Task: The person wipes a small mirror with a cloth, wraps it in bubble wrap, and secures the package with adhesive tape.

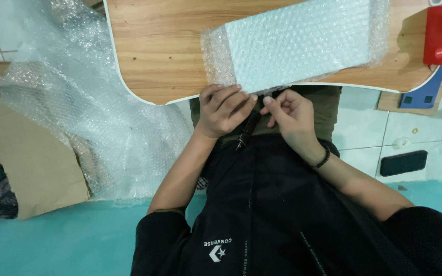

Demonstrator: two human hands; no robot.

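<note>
Your two hands meet at the near edge of the wooden table [154, 56], just below a long parcel wrapped in bubble wrap [297, 43]. The parcel lies on the table directly beyond your knuckles, its long axis running left to right and tilting up toward the right. Your left hand [224, 110] curls around a dark pen-like tool [246, 130], which points down from the table edge toward your lap. Your right hand [291, 113] is loosely clenched beside it, thumb and forefinger pinched together; what they pinch cannot be made out. Both hands sit about equally near the parcel's lower left corner
</note>
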